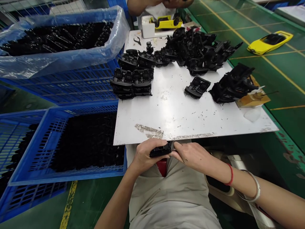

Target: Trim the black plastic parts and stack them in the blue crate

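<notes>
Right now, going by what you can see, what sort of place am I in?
Most likely a factory workshop, perhaps making toy or model cars: blue crates hold masses of black parts, stacked black pieces sit on a white worktable, and a small yellow car lies on the green surface alongside.

Cool, even light whitens the flat white tabletop point(166, 109), leaving a soft glare mid-surface. Crinkled clear plastic sheeting point(43, 65) glints sharply. Beneath the tabletop it is dim; the small black plastic piece point(158, 151) loses detail. Wide-angle stretching skews the edges.
</notes>
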A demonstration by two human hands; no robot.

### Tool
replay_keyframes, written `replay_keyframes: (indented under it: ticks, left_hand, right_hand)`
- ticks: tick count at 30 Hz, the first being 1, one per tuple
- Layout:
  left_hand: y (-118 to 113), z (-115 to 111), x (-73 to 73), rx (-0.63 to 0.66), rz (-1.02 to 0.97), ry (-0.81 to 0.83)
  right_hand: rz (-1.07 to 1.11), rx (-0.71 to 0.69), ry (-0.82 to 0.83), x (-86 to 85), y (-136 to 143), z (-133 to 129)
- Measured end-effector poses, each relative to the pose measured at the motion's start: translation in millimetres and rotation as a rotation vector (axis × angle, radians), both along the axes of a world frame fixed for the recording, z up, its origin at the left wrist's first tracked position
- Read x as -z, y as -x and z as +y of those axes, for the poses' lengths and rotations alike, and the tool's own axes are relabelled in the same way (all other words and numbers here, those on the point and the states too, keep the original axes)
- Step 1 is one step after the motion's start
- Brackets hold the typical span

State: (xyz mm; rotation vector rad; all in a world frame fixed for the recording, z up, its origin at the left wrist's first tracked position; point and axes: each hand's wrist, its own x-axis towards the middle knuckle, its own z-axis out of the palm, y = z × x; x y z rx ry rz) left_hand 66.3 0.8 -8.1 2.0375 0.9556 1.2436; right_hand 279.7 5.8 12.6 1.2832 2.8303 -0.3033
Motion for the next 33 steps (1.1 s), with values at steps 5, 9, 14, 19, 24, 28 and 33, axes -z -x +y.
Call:
replay_keyframes:
  ticks: [5,9,14,19,24,28,33]
  left_hand:
    - [-0.6,0.9,1.5,0.011,-0.015,-0.029]
    - [0.4,1.4,1.7,0.018,0.008,-0.035]
    - [0.4,2.2,-0.6,0.017,0.014,-0.034]
    - [0.7,1.4,0.3,0.026,0.018,-0.039]
    - [2.0,-0.7,4.7,0.027,0.015,-0.04]
    - [1.2,-0.8,7.4,0.028,0.001,-0.043]
    - [0.5,0.0,8.9,0.029,-0.004,-0.062]
  right_hand:
    - [-0.016,-0.007,-0.04,3.3,-1.2,0.0]
    - [-0.042,-0.016,-0.046,4.9,0.5,0.6]
    - [-0.079,-0.062,-0.014,3.7,2.7,2.8]
    - [-0.061,-0.077,-0.003,5.0,1.4,2.3]
    - [-0.055,-0.04,-0.013,5.3,0.3,-0.2]
    - [-0.039,-0.027,-0.037,5.6,-1.8,-0.8]
    - [-0.014,-0.028,-0.074,8.5,-4.3,0.1]
